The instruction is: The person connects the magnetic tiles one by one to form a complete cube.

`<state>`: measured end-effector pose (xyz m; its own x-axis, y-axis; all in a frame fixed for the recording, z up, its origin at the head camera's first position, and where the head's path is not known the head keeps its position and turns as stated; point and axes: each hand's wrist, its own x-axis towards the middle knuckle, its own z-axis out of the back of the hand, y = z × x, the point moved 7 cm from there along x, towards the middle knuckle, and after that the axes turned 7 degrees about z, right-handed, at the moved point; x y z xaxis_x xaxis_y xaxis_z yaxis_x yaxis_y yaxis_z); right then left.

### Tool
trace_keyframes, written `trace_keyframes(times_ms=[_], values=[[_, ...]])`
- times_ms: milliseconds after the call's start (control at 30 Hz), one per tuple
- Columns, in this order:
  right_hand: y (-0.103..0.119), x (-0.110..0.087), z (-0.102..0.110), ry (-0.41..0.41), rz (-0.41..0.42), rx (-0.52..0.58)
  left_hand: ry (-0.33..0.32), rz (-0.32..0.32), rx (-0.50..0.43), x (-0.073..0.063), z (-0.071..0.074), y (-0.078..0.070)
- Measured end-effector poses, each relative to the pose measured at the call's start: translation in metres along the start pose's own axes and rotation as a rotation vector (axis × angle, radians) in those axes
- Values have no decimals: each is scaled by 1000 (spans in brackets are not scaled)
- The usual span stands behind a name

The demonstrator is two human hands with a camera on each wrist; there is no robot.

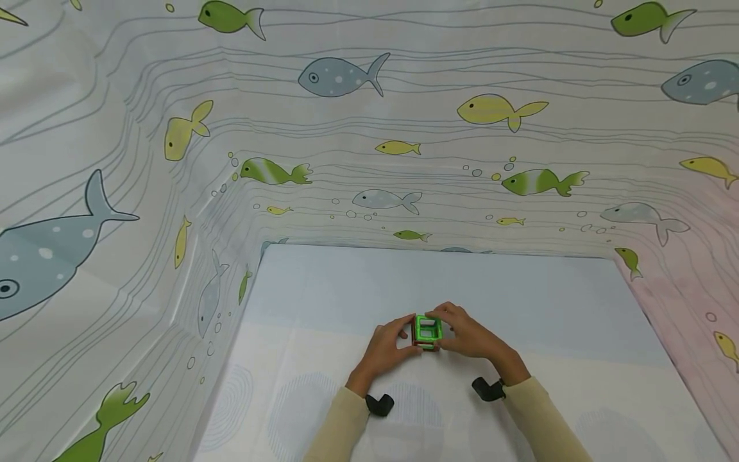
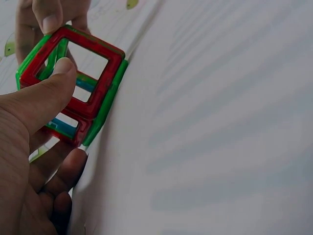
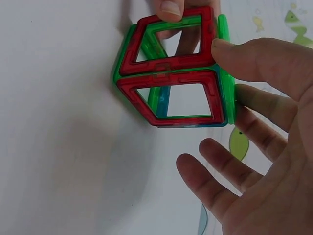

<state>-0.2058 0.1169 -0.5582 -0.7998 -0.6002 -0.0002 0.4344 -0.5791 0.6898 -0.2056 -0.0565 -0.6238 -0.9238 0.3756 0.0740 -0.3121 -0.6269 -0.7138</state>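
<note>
A small cube of magnetic tiles (image 1: 428, 338), open-framed squares in red, green and some blue, sits on the table between both hands. My left hand (image 1: 383, 350) grips it from the left; in the left wrist view its thumb (image 2: 61, 81) lies across a red square tile (image 2: 110, 73). From the right, my right hand (image 1: 470, 333) holds the cube by its green top tile (image 3: 225, 93). In the right wrist view, that thumb touches the edge beside a red tile (image 3: 171, 63), while the lower fingers spread away from the cube.
The white and pale blue tabletop (image 1: 323, 289) carries faint striped circles. A fish-printed curtain (image 1: 346, 128) rises behind it and along both sides. Black wrist mounts (image 1: 380, 405) sit near the cuffs of the cream sleeves (image 1: 340, 427).
</note>
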Motion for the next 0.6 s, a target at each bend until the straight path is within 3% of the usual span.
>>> trace_keyframes(times_ms=[600], values=[[-3,-3,-3,-17,38,21,0,-4,11,1,1,0]])
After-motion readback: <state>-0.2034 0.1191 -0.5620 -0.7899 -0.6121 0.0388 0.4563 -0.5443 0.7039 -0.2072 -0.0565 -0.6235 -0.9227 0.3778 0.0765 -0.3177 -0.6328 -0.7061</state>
